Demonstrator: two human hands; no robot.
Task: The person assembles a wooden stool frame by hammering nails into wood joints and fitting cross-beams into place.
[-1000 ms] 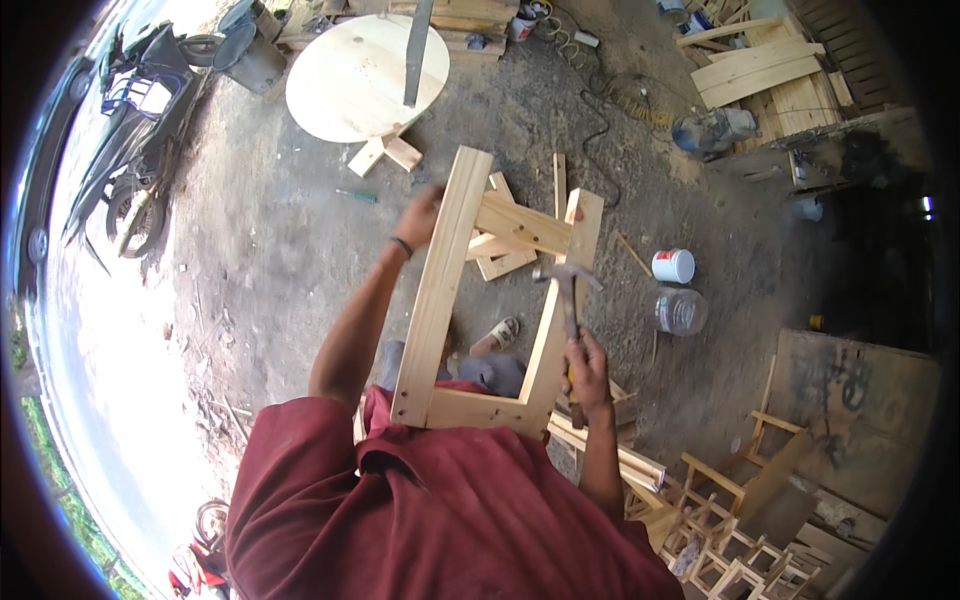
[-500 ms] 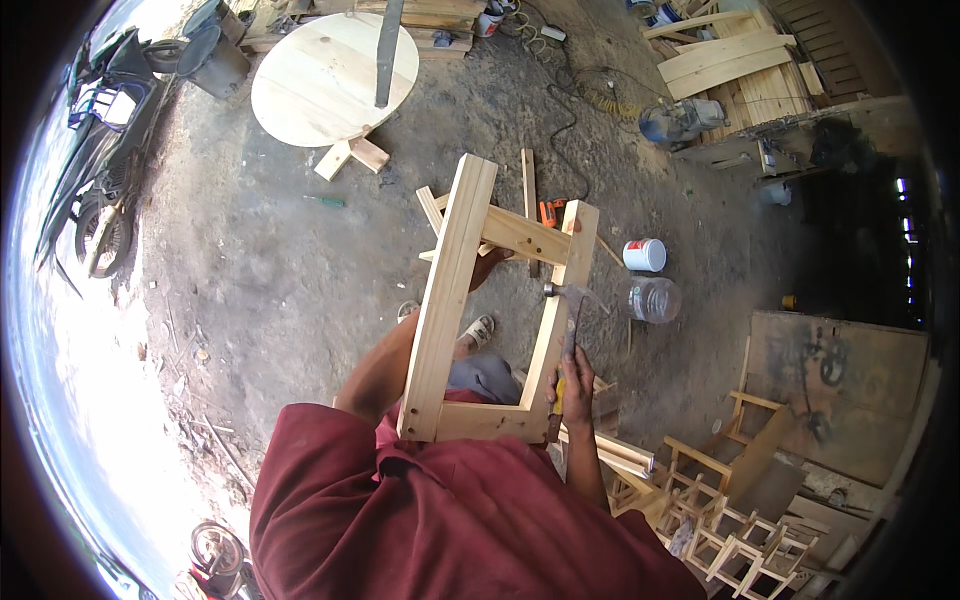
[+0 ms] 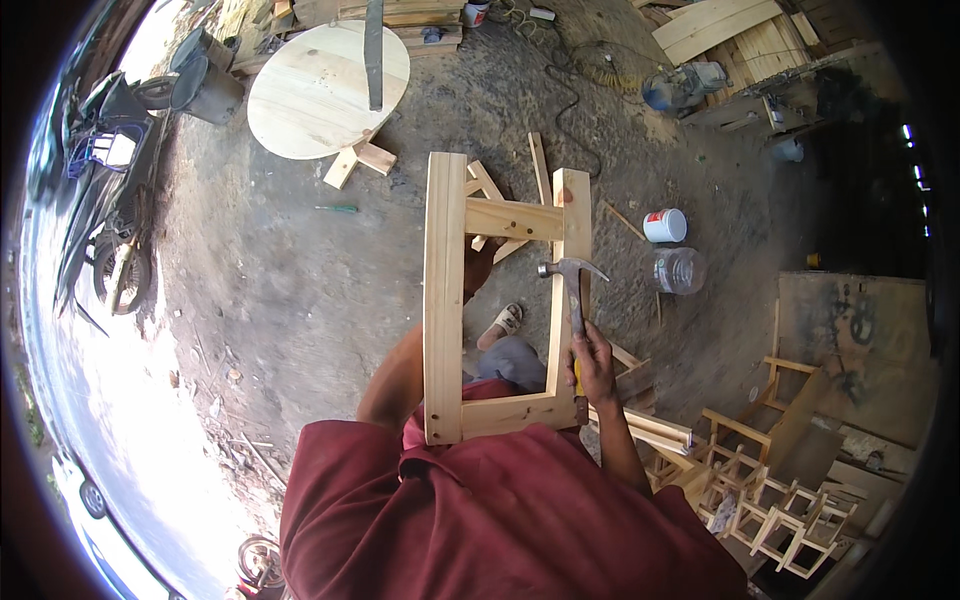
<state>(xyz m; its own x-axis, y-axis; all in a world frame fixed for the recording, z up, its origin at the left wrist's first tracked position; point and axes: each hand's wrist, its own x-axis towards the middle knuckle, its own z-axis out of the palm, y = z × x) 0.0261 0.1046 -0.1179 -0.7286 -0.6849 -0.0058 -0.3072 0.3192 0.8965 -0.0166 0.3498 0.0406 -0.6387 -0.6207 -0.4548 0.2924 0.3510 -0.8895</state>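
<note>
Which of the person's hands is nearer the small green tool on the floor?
Left. In the picture, the left hand, seen through the wooden frame, is right of the green tool and slightly lower; the right hand, gripping the hammer, is farther right and lower.

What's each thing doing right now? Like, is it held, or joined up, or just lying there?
Right hand: closed on the hammer
Hammer: held, claw pointing right
Left hand: behind the frame, partly hidden; grip unclear
Frame: four bars joined, middle open
Screwdriver: lying on the ground
Round board: grey strip on it
Motorbike: parked
</note>
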